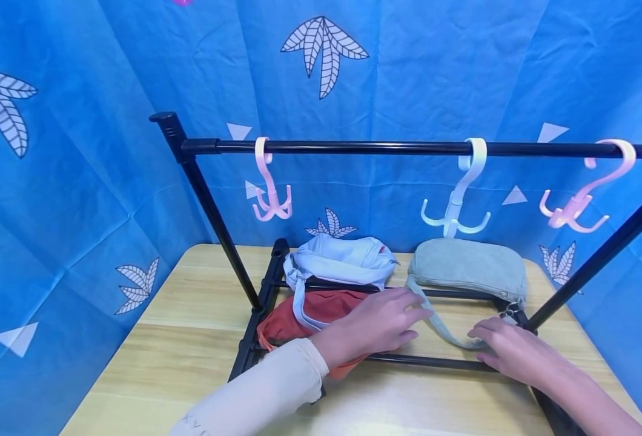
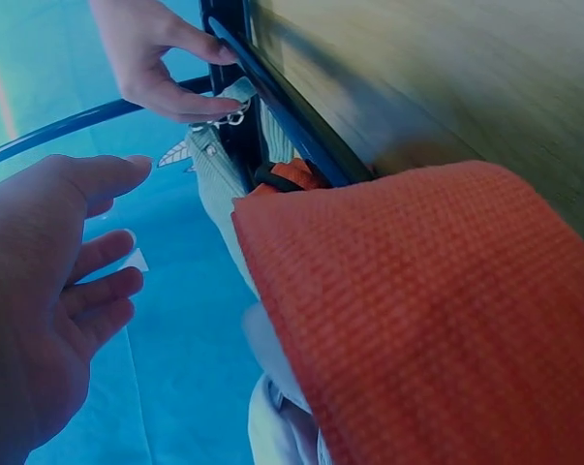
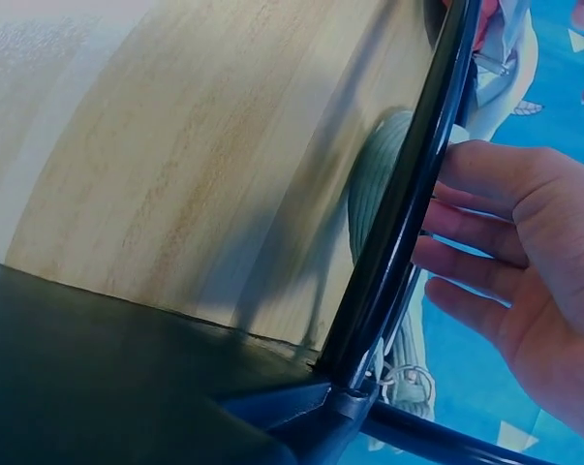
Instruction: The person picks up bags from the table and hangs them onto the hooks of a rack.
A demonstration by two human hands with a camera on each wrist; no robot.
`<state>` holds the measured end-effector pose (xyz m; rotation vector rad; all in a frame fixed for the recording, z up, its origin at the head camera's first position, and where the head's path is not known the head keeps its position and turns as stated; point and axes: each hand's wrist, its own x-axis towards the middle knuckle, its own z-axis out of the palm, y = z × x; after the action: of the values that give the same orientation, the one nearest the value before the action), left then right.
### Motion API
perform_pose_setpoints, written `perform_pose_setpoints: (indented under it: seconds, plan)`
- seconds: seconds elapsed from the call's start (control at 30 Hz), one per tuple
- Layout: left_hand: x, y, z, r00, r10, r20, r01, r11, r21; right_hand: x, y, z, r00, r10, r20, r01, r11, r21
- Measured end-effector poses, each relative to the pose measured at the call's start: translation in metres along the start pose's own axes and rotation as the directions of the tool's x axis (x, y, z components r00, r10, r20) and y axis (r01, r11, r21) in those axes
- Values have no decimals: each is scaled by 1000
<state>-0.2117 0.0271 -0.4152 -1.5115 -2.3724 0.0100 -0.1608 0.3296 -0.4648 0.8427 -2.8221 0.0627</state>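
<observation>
My left hand (image 1: 378,321) is over the right part of a red bag (image 1: 321,309), its fingers loosely bent and holding nothing; in the left wrist view the palm (image 2: 40,291) is bare and the red fabric (image 2: 437,300) lies beside it. The right hand (image 1: 509,348) is at the strap (image 1: 441,324) of a sage-green bag (image 1: 465,263), with thumb and fingers apart. In the right wrist view its fingertips (image 3: 427,252) are right by the rack's lower bar (image 3: 398,213), close to the green strap (image 3: 374,184). A pale lavender bag (image 1: 337,260) lies behind the red one, its strap draped over it.
A black rack stands on the wooden table (image 1: 152,357). From its top rail (image 1: 364,148) hang a pink hook (image 1: 272,194) at left, a white hook (image 1: 457,200), and another pink hook (image 1: 577,206) at right. A blue patterned curtain (image 1: 419,72) surrounds the table.
</observation>
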Motion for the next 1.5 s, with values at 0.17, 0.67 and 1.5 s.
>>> perform_pose_setpoints:
  seconds: [0.17,0.67,1.5]
  plan:
    - [7,1,4,1000,1,6,-1,1000,19,2,3,1,999,4,47,-4,1000,15]
    - [33,12,15,997,25,71,-31,997,73,7,6,2,988,41,147,-49,998,50]
    - [51,7,49,982,-30,186,39,998,-43,13,8,9,987,39,154,-52,995,86]
